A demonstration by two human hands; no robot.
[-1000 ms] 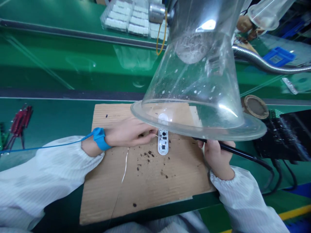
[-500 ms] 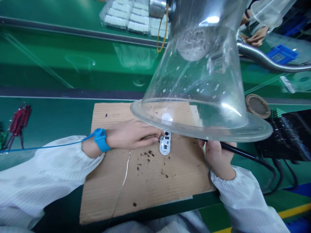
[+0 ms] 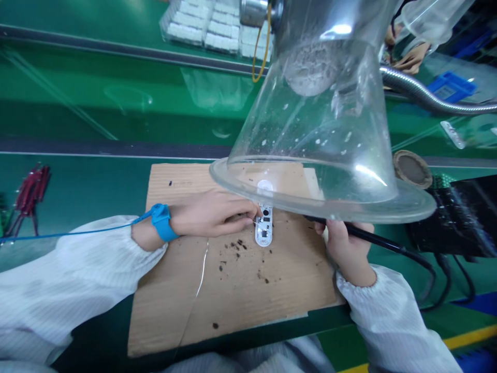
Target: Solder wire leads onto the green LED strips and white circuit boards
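A small white circuit board [image 3: 264,229] lies on a brown cardboard sheet [image 3: 233,290], its far end hidden under a clear fume hood [image 3: 322,129]. My left hand [image 3: 212,213], with a blue wrist strap [image 3: 161,221], rests on the cardboard with its fingers pinched on a thin solder wire [image 3: 202,269] right beside the board. My right hand [image 3: 345,246] is closed round the black handle of a soldering iron [image 3: 373,239]; its tip is hidden under the hood's rim.
Dark burnt specks dot the cardboard. A black unit [image 3: 450,217] with cables sits at right, a round brown pad [image 3: 412,169] behind it. Red-handled tools [image 3: 29,194] lie at far left. Trays of white parts [image 3: 209,28] stand at the back. Another person's hand [image 3: 411,57] shows top right.
The circuit board has shifted slightly right and further under the hood. My left fingers followed it, closing in on its edge. My right hand stayed almost in place.
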